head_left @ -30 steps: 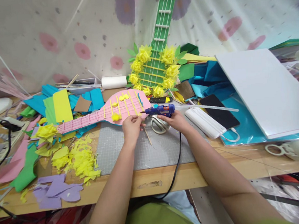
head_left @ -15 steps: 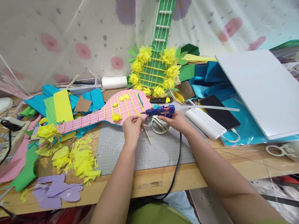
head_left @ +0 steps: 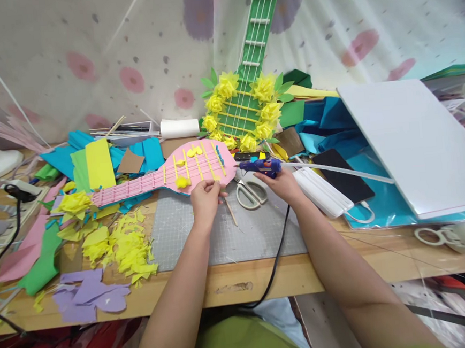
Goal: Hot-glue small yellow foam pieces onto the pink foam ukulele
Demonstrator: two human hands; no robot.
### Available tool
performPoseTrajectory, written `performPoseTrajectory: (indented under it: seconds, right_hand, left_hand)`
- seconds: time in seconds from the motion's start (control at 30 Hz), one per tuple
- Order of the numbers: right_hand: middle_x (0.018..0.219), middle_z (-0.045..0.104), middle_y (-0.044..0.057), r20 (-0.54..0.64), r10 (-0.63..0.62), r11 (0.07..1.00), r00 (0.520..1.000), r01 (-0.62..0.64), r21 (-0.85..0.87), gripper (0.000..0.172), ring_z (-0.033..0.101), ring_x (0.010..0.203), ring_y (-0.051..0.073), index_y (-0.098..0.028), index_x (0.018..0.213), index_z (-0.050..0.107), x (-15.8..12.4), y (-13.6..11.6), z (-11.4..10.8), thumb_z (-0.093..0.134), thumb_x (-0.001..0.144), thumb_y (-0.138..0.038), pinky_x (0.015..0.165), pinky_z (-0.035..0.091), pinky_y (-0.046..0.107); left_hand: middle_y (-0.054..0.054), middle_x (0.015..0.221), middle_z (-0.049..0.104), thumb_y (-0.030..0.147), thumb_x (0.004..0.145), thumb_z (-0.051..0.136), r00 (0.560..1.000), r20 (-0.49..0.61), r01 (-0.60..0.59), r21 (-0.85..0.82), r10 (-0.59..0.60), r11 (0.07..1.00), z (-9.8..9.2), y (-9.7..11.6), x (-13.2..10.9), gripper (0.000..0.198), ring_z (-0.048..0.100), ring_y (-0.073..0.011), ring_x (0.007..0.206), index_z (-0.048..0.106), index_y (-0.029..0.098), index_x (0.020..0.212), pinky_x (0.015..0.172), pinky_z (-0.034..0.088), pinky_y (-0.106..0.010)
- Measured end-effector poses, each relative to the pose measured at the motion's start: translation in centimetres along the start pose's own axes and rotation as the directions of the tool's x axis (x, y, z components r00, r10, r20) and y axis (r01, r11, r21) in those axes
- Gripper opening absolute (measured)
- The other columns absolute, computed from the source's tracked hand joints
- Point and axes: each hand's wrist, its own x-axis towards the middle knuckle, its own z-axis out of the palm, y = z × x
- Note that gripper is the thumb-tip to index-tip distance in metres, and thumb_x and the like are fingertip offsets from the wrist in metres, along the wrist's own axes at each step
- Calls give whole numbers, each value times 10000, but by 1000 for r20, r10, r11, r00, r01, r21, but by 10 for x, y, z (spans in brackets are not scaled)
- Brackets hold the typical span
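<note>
My right hand [head_left: 282, 183] grips a blue glue gun [head_left: 261, 166], its nozzle pointing left beside the right edge of a pink paper pipa [head_left: 194, 166]. A long clear glue stick [head_left: 345, 172] sticks out of the gun's back. My left hand [head_left: 207, 201] is closed in a pinch at the pipa's lower edge; what it pinches is too small to make out. By its fingers, a thin wooden stick [head_left: 231, 212] angles down over the grey cutting mat [head_left: 181, 242]. Scissors [head_left: 252, 195] lie on the mat below the gun. Yellow strips and small yellow pieces decorate the pipa.
A green paper instrument [head_left: 256, 43] with yellow flowers leans at the back. Yellow scraps [head_left: 129, 246] and purple paper [head_left: 89, 298] lie left. To the right are a white power bank [head_left: 322, 191], a black phone [head_left: 343, 175] and a white board [head_left: 415, 143]. The gun's black cord [head_left: 279, 251] hangs over the table edge.
My right hand has drawn the glue gun to the right, away from the left fingers, uncovering more of the scissors. My left hand stays pinched at the pipa's edge.
</note>
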Motion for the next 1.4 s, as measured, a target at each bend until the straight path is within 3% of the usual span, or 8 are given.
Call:
performPoseTrajectory:
  seconds: [0.3, 0.57, 0.67, 0.77, 0.87, 1.03, 1.17, 1.4]
  right_hand:
    - [884, 705, 147, -50, 182, 954, 982, -188, -235, 519, 650, 881, 296, -131, 933, 684, 11, 15, 0, 606, 711, -594, 767, 482, 393]
    - [998, 667, 178, 32, 27, 801, 999, -3, -598, 456, 588, 1025, 304, -123, 951, 649, 2, -1, -18, 629, 729, -521, 866, 430, 390]
    - [883, 667, 160, 87, 128, 707, 988, -29, -707, 393, 608, 906, 297, -159, 792, 619, -5, -14, -35, 618, 721, -546, 769, 436, 381]
    - [691, 639, 58, 262, 151, 822, 953, 26, -568, 346, 582, 682, 207, -209, 689, 554, -13, -31, -34, 621, 703, -548, 633, 409, 316]
    - [720, 634, 23, 377, -81, 987, 923, 127, -99, 304, 545, 645, 150, -211, 742, 561, -19, -52, -7, 602, 720, -512, 607, 402, 279]
    - [782, 632, 15, 348, -126, 886, 929, -53, 461, 308, 572, 706, 139, -201, 776, 573, -21, -89, 46, 650, 659, -475, 645, 454, 275]
    - [695, 599, -16, 373, 9, 806, 928, -227, 546, 243, 560, 628, 113, -194, 731, 562, -18, -103, 66, 673, 663, -399, 626, 465, 264]
    - [626, 563, -37, 292, 34, 851, 956, -181, 492, 149, 543, 584, 108, -203, 663, 518, -17, -106, 81, 606, 728, -305, 598, 466, 258]
  left_hand:
    - [-50, 714, 706, 205, 688, 670, 993, -13, 114, -200, -119, 973, 0, 12, -7, 100, 619, -119, 494, 595, 143, 710, 407, 434, -193]
    - [20, 658, 595, 152, 672, 717, 952, 53, 277, -565, -301, 777, 3, 25, -10, 112, 463, 3, 443, 659, 127, 765, 373, 314, -97]
    - [67, 559, 458, 122, 699, 691, 946, 38, 268, -654, -323, 708, 5, 28, -12, 74, 337, 26, 381, 629, 123, 739, 332, 214, -81]
    - [83, 548, 395, 118, 717, 677, 950, 8, 229, -699, -313, 677, 7, 28, -15, 71, 266, 31, 366, 608, 125, 734, 324, 173, -82]
    - [85, 553, 376, 135, 706, 691, 955, -15, 197, -713, -296, 673, 10, 25, -18, 105, 234, 28, 365, 587, 128, 709, 320, 151, -99]
    - [81, 541, 362, 165, 705, 687, 966, -72, 131, -688, -247, 714, 19, 21, -21, 117, 245, 13, 384, 582, 125, 671, 342, 158, -123]
    - [47, 610, 489, 175, 734, 642, 967, -120, 95, -644, -223, 759, 21, 21, -20, 50, 334, 0, 431, 638, 125, 741, 379, 196, -143]
    - [22, 678, 565, 219, 721, 643, 967, -160, 71, -582, -199, 810, 16, 17, -18, 107, 417, -14, 482, 655, 131, 780, 417, 221, -161]
